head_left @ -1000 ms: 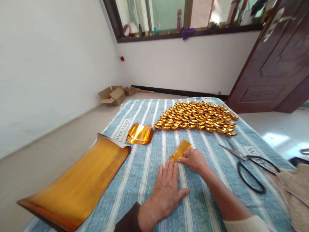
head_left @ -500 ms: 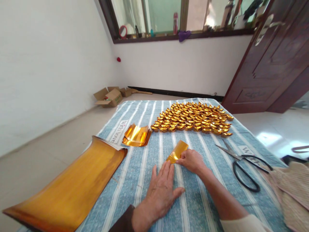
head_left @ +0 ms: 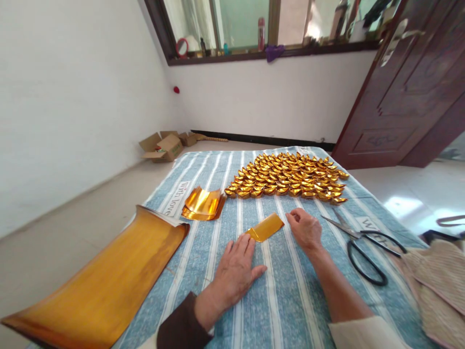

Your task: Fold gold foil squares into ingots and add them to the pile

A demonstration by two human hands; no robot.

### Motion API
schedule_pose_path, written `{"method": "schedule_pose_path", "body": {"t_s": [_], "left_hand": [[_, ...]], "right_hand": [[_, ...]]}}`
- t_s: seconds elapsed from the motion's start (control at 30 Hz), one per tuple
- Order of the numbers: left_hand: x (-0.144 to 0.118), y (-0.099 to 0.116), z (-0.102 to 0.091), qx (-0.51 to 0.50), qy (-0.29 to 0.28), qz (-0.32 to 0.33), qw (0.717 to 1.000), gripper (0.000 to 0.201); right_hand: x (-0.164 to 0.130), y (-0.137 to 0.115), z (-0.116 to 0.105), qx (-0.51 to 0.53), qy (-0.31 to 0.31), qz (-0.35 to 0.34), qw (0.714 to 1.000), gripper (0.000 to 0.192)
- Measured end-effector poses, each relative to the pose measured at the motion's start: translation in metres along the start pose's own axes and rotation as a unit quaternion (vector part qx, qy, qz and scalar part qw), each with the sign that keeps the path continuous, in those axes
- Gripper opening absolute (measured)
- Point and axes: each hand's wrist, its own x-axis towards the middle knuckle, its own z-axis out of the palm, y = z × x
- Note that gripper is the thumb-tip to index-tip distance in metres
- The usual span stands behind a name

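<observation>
A folded strip of gold foil paper [head_left: 268, 228] lies slantwise on the striped cloth in front of me. My left hand [head_left: 238, 264] is flat and open, its fingertips pressing on the paper's near left end. Just right of the paper's far end is my right hand [head_left: 305, 229], its fingers curled closed, apart from the paper and with nothing visible in them. Beyond the hands, many folded gold foil ingots [head_left: 286, 177] stand in close rows. A small stack of gold foil sheets [head_left: 203, 203] curls up to the left of them.
A large gold foil sheet stack [head_left: 98, 281] covers the table's left side. Black-handled scissors [head_left: 358, 237] lie with blades apart on the right, near a beige quilted cloth [head_left: 436, 281]. Cardboard boxes [head_left: 167, 148] sit on the floor behind; a dark red door [head_left: 395, 97] stands at the right.
My right hand has let go of the foil paper and moved right, away from it. The strip now lies flatter and turned, and my left hand has shifted slightly left with it.
</observation>
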Motion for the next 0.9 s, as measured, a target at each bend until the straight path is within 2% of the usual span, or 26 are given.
{"method": "schedule_pose_path", "body": {"t_s": [0.13,0.23,0.37,0.47,0.57,0.77,0.9], "left_hand": [[0.007,-0.010,0.003,-0.006,0.038,0.011,0.999,0.057],[0.011,-0.018,0.007,-0.005,0.053,0.020,0.998,0.055],[0.014,-0.028,0.010,-0.007,0.071,0.041,0.997,0.051],[0.016,-0.033,0.008,-0.009,0.067,0.047,0.997,0.046],[0.018,-0.036,0.004,-0.011,0.054,0.041,0.998,0.043],[0.023,-0.038,-0.001,0.002,0.045,0.019,0.999,0.039],[0.030,-0.039,0.000,-0.004,0.055,0.009,0.998,0.035]], "right_hand": [[0.000,0.001,0.011,0.023,0.038,-0.103,0.994,0.019],[-0.004,-0.004,0.017,0.031,0.030,-0.177,0.983,0.019],[-0.008,-0.010,0.019,0.019,-0.001,-0.240,0.971,0.015],[-0.009,-0.011,0.018,0.000,-0.022,-0.263,0.964,0.006],[-0.010,-0.011,0.017,-0.020,-0.022,-0.268,0.963,0.006],[-0.014,-0.015,0.013,-0.052,0.002,-0.271,0.961,0.025],[-0.022,-0.025,0.009,-0.054,-0.006,-0.299,0.953,0.033]]}}
